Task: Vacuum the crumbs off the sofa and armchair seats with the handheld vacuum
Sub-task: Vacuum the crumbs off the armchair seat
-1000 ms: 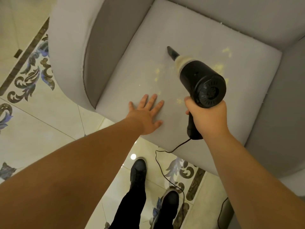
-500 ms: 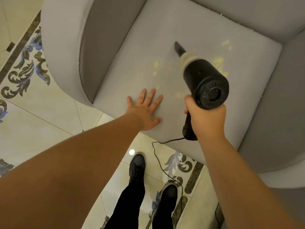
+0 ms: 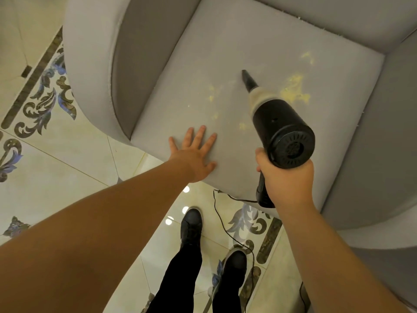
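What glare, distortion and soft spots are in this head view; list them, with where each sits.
Head view: warm yellowish indoor light; small round glare spots on the glossy floor tiles near the black shoe; wide-angle stretch swells the left forearm and bends the armchair edges; the crumbs look soft and smeared, no single grains; the handheld vacuum in the right hand is fairly sharp; the left hand lies flat on the seat.

Warm dim light, floor glare, perhaps soft

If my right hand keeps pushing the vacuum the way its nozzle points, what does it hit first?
Probably the bare seat cushion. The right hand aims the vacuum up and left, between the crumbs on its right and the smaller specks left. How high the tip sits is unclear.
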Available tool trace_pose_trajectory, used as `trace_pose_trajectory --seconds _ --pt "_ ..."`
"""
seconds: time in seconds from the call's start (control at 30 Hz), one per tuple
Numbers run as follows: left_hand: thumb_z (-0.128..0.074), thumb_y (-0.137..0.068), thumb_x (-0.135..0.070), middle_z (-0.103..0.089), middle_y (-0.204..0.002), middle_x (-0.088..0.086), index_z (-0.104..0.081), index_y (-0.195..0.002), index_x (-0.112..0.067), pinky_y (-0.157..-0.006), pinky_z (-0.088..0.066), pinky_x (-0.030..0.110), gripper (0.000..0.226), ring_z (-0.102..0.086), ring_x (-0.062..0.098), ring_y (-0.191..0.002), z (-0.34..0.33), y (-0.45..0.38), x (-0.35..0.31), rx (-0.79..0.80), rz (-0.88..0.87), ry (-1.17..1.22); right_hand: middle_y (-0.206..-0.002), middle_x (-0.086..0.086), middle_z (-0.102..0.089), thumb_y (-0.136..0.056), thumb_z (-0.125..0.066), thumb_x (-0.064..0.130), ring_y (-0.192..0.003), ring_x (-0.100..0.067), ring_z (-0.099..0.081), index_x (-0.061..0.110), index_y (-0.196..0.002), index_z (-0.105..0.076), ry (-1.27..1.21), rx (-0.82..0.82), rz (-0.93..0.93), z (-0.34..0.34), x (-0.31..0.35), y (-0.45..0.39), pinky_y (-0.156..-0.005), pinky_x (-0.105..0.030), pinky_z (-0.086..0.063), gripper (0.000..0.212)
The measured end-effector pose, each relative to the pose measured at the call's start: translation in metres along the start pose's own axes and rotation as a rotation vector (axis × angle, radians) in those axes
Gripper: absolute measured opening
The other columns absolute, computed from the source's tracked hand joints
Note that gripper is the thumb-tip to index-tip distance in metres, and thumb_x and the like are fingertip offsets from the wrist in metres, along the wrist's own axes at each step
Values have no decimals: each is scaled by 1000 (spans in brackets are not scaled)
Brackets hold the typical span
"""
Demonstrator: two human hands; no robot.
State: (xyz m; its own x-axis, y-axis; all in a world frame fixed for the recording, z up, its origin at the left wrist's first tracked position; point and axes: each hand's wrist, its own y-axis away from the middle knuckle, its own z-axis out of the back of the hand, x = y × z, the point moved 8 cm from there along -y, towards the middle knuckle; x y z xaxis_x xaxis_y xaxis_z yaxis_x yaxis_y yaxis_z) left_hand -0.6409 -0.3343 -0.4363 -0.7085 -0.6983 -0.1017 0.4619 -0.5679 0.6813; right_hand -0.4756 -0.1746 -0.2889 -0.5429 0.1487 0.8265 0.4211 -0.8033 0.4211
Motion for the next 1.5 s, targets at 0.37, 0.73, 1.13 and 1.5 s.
trace_pose_trajectory --seconds 0.37,0.73,1.13,1.5 --pt "-37 -98 -74 39 -164 -3 30 -154 -44 -121 0 70 92 32 32 -152 -10 -5 -4 28 3 43 -79 -4 -73 -86 -83 19 -79 -22 -70 21 -90 -70 101 194 53 -30 -8 9 -72 -26 -59 14" --pt "-32 -102 -68 33 -167 -4 29 -155 -41 -122 1 69 85 26 30 -155 -10 6 12 -42 6 22 -79 -8 -74 -86 -83 18 -75 -20 -69 15 -94 -72 80 247 16 -34 -10 20 -60 -11 -53 14" --pt "-39 -100 -70 36 -165 -1 27 -157 -38 -123 4 66 93 31 34 -152 -20 13 18 -31 23 36 -74 11 -69 -81 -89 12 -77 -5 -69 34 -86 -63 106 318 98 -31 -13 47 -64 -9 -54 34" --pt "-39 -104 -60 33 -167 -5 23 -156 -50 -125 -2 62 82 25 29 -155 -21 29 16 16 -71 18 -81 -2 -74 -86 -84 18 -78 -10 -70 26 -90 -68 123 248 51 -7 -14 31 -57 -2 -46 19"
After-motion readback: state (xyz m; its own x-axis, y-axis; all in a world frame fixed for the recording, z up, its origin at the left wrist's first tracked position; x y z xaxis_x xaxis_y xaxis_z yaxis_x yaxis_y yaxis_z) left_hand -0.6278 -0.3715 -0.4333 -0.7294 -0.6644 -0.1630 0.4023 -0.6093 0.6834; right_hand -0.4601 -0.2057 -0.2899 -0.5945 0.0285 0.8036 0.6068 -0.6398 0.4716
